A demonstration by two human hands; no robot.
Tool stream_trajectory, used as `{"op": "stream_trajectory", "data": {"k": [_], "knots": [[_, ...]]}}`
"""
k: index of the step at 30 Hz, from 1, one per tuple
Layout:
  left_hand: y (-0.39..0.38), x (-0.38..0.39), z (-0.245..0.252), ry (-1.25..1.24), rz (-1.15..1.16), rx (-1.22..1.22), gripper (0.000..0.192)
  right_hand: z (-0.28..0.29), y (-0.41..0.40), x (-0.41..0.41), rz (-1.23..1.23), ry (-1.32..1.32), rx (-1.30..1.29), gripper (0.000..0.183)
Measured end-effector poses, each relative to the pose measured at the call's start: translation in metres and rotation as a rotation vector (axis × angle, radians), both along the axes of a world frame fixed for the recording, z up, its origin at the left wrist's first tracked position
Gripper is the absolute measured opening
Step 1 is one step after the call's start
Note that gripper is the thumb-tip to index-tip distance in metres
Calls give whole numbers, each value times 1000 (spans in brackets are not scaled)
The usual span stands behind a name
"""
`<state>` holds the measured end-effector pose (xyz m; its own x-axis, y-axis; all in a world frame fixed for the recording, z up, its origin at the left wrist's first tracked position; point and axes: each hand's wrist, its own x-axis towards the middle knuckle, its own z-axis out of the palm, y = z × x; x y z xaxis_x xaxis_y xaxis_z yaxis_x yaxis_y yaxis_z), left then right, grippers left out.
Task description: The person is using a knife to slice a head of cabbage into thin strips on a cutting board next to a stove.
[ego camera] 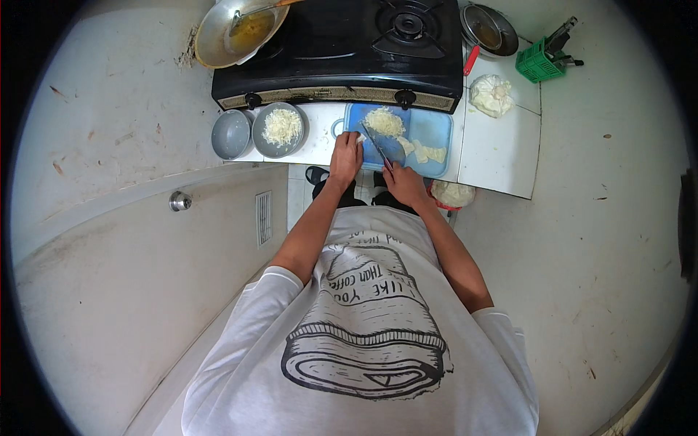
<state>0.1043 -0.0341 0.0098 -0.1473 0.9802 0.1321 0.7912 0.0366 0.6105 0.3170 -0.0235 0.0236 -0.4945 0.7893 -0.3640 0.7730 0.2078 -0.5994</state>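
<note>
My right hand (406,185) grips the handle of a knife (376,144), whose blade points up and left across a blue cutting board (447,131). At the board's left edge is my left hand (347,158), fingers bent around a small pale vegetable piece (361,138) that shows at the fingertips. A heap of shredded pale vegetable, likely cabbage (384,121), lies beyond the blade. Flat pale leaf pieces (429,152) rest on the board's right half.
Left of the board stand a grey bowl with shreds (257,133) and another grey bowl (231,136). Behind is a black gas stove (332,71) bearing a wok (210,41). To the right are a pale round bundle (491,96), stacked pans (507,32) and a green utensil basket (534,62).
</note>
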Motion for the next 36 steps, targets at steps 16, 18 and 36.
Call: {"op": "stream_trajectory", "data": {"k": [16,18,36], "knots": [[0,-3,3,-156,80,-8,14,10,-11,-1,0,36,31,42],[2,-5,3,-169,81,-30,16,11,-11,-3,2,34,38,42],[2,-7,5,-117,51,-18,15,11,-9,-10,12,-65,43,43]]}}
